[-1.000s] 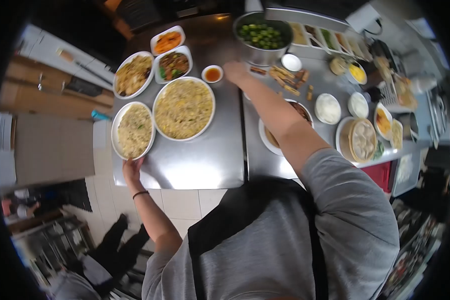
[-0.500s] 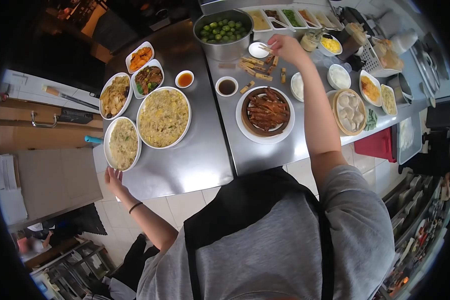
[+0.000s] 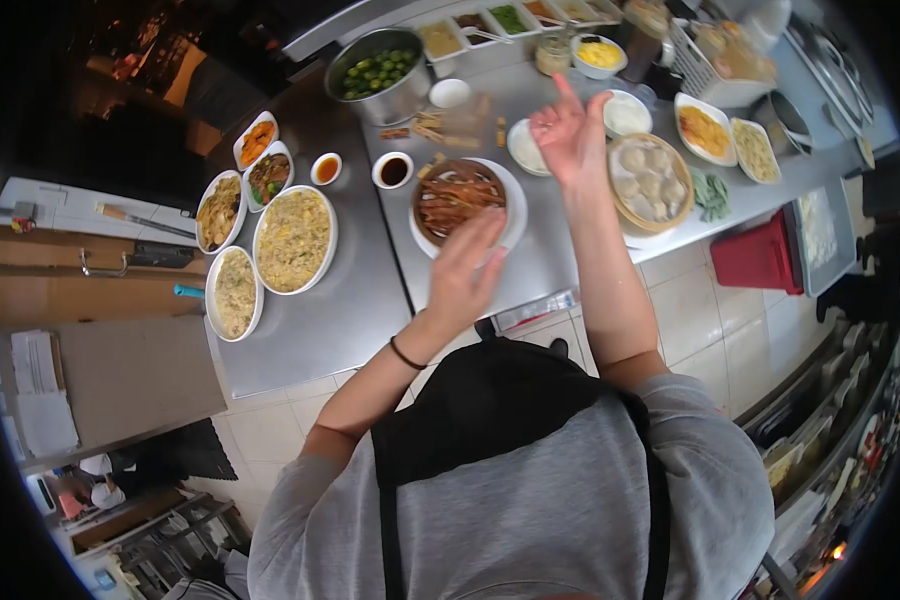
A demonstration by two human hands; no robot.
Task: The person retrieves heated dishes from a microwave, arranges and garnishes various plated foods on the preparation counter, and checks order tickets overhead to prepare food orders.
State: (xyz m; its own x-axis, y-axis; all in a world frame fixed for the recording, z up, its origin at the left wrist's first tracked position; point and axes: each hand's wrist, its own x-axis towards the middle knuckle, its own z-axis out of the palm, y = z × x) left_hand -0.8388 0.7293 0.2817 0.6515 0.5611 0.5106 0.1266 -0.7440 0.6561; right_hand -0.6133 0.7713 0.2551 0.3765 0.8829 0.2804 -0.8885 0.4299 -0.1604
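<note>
My left hand [image 3: 467, 275], slightly blurred, is over the near edge of the steamer of brown braised food [image 3: 448, 200], which rests on a white plate [image 3: 516, 205]. Its fingers are spread and nothing shows in them. Farther right, my right hand [image 3: 572, 135] is raised with fingers apart and palm showing, empty. It is between a bowl of white food [image 3: 526, 147] and another white bowl [image 3: 627, 112]. Just right of that forearm sits a bamboo steamer of dumplings [image 3: 650, 183]. A dark sauce dish [image 3: 392, 170] lies left of the braised food.
Fried rice [image 3: 295, 240], a smaller rice dish [image 3: 235, 293] and other dishes stand at the left. A metal pot of green vegetables [image 3: 375, 75] is at the back, near wooden clips [image 3: 430, 127]. Behind are condiment trays [image 3: 475, 27]; a red bin [image 3: 755, 260] stands right.
My left hand has left the small rice dish and moved right to the braised food. My right hand has come away from the small white dish, its fingers now spread. The view has shifted right.
</note>
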